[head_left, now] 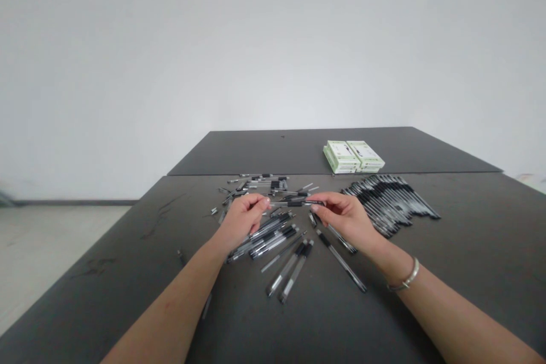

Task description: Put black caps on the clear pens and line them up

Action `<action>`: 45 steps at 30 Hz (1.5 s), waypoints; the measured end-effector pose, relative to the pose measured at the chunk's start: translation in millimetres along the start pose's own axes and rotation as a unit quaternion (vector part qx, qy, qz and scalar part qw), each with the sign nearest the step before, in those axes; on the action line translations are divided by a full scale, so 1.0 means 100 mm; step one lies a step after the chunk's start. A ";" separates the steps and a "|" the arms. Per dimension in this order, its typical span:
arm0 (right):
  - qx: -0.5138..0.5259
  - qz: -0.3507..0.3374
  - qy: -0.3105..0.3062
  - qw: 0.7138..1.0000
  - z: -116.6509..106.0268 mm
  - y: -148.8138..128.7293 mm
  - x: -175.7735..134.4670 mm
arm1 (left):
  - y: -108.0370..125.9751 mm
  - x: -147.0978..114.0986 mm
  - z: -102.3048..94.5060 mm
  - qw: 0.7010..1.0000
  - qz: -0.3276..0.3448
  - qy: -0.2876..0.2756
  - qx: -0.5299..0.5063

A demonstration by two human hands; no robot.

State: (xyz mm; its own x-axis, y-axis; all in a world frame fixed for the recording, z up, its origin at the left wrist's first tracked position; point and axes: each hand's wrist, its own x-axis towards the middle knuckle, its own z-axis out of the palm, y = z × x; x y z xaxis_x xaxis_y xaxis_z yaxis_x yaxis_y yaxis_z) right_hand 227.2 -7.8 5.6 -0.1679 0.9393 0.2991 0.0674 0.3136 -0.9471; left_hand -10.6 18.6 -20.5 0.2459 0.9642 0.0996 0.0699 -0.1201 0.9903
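Note:
A clear pen with a black grip [294, 204] is held level above the table between my two hands. My left hand [244, 217] is closed, pinching the pen's left end between thumb and forefinger. At the other end, my right hand [344, 215] pinches a dark part that looks like the pen's cap [315, 202]. Whether this cap is fully seated cannot be made out. Below the hands lie loose pens [275, 239] in a rough heap, and a single pen [341, 260] slants beneath my right hand.
On the right, many capped pens [388, 202] lie side by side in a slanted row. Green and white boxes [354, 156] are stacked on the far table [256, 151]. A seam separates it from the near dark table [128, 261]. A white wall [273, 40] stands behind.

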 end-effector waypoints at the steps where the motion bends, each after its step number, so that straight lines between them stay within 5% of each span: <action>1: -0.004 -0.003 -0.003 1.000 0.01 0.00 0.00 | -0.01 0.00 0.00 1.000 0.001 -0.003 0.009; 28: -0.047 0.036 0.005 0.998 0.05 0.17 -0.01 | 0.04 -0.04 0.08 0.998 -0.015 -0.025 0.056; 39: 0.203 0.116 0.008 0.972 0.09 0.15 0.02 | 0.07 -0.08 0.18 0.994 -0.066 -0.087 -0.002; 45: 0.234 0.136 0.018 0.962 0.07 0.14 0.05 | 0.14 -0.12 0.19 0.986 -0.068 -0.145 0.041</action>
State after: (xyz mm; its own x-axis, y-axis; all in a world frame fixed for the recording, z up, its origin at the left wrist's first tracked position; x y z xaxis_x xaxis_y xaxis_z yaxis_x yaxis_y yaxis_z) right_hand 220.6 0.1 -7.2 -0.1712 0.9848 0.0280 -0.3478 -0.0338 -0.9370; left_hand 5.8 0.8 -9.4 0.4940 0.8661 -0.0768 0.1956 -0.0247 0.9804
